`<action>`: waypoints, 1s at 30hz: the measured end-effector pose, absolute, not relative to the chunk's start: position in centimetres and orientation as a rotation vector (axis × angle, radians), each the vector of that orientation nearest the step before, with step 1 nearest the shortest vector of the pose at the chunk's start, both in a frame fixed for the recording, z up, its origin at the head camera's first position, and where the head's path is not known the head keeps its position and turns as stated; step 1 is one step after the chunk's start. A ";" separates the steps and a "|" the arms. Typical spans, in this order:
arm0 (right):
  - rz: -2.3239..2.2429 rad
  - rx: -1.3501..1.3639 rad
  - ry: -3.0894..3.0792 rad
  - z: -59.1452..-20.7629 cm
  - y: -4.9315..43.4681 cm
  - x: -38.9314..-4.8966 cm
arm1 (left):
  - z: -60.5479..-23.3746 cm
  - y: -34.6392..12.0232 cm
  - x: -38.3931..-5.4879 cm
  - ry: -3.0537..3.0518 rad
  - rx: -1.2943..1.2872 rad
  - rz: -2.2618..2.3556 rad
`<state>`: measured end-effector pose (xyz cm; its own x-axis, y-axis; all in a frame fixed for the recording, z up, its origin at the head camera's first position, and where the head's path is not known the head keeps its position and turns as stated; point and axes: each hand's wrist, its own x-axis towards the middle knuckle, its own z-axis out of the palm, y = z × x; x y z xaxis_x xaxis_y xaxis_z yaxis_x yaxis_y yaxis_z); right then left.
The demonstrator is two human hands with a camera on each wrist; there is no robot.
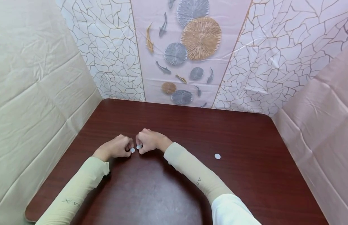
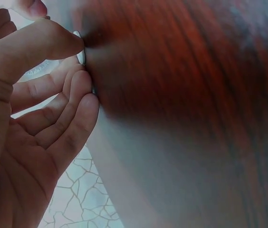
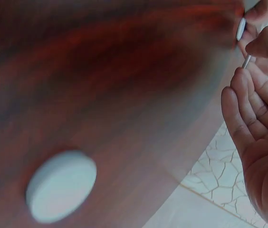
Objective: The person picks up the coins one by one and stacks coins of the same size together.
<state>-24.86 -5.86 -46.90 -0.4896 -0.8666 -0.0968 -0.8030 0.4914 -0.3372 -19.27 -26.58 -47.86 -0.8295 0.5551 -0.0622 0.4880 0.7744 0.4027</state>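
Note:
Two small round white discs lie close together between my hands, left of the table's middle in the head view. My left hand point(image 1: 116, 147) pinches the nearer white disc point(image 1: 132, 150) at its edge; in the left wrist view that disc point(image 2: 81, 50) shows edge-on by the thumb tip, low at the tabletop. Just across from it, my right hand point(image 1: 150, 140) holds a second white disc point(image 1: 138, 147) between thumb and fingers. The right wrist view has this second disc point(image 3: 246, 61) tilted edge-on in the pinch, beside the left hand's disc point(image 3: 241, 29).
Another white disc point(image 1: 217, 156) lies flat on the dark red-brown table point(image 1: 247, 187), to the right of my right forearm. A white disc point(image 3: 62, 186) looms large in the right wrist view. Patterned cloth point(image 1: 106, 47) walls in the table's back and sides.

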 end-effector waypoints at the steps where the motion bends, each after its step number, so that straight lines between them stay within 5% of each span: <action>1: -0.364 -1.411 2.486 -46.9 -6.1 -24.7 | -47.9 -26.6 -19.3 2.790 0.821 0.564; 30: -0.529 -1.253 2.545 -48.5 -7.9 -23.0 | -48.3 -27.1 -18.9 2.777 0.780 0.682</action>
<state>-23.04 -7.95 -48.49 -0.5962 -0.8000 -0.0667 -0.7072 0.5627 -0.4280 -18.87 -27.08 -48.33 -0.8470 0.5296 -0.0453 0.4484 0.7576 0.4743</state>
